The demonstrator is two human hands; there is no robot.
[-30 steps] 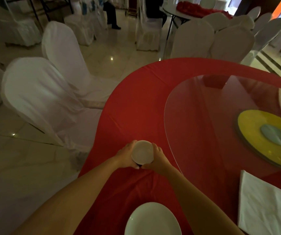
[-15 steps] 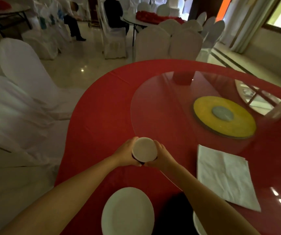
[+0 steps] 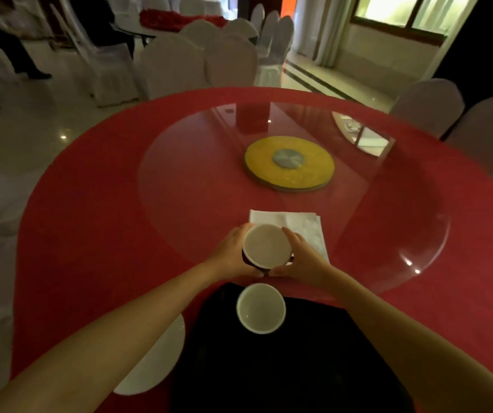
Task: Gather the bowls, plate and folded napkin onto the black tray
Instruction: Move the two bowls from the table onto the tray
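Both hands hold a small bowl (image 3: 267, 245), white inside and dark outside, just beyond the far edge of the black tray (image 3: 284, 362). My left hand (image 3: 232, 254) cups its left side and my right hand (image 3: 300, 259) its right side. A second white bowl (image 3: 260, 308) stands on the tray near its far edge. The white plate (image 3: 156, 362) lies on the red cloth left of the tray, partly under my left forearm. The folded white napkin (image 3: 302, 226) lies on the glass behind the held bowl, partly hidden by it.
The round table has a red cloth (image 3: 90, 234) and a glass turntable (image 3: 388, 219) with a yellow disc (image 3: 290, 163) at its centre. White-covered chairs (image 3: 173, 64) ring the table. People sit at the far left.
My view has swung right and both hands have carried the bowl rightward, from the table's left edge to just beyond the tray. The tray and second bowl have come into view.
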